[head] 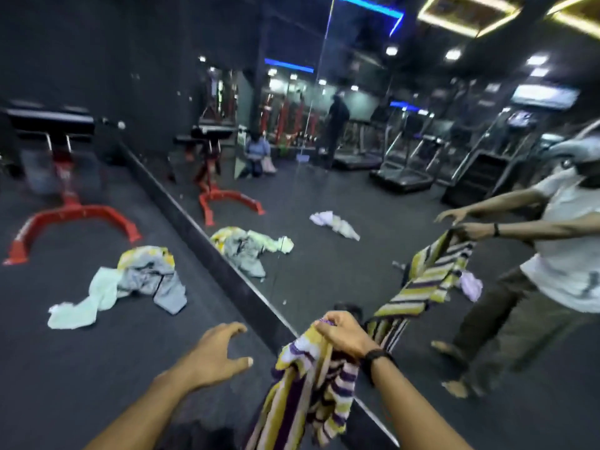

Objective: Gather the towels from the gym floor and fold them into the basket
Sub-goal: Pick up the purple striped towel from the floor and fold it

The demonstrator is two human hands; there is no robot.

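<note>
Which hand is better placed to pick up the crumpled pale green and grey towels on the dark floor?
The left hand, probably. It is open and empty, on the side of the pale green and grey towels. The right hand grips the striped yellow and purple towel.

A striped towel (pixel 311 381) is gripped in the right hand (pixel 345 334), hanging bunched below the fist. The left hand (pixel 216 352) is held open above the dark floor (pixel 81 368), fingers spread. A heap of pale towels (pixel 130 282) is seen lying beside the wall mirror (pixel 324 190), near a red-legged bench (pixel 65 177).
</note>
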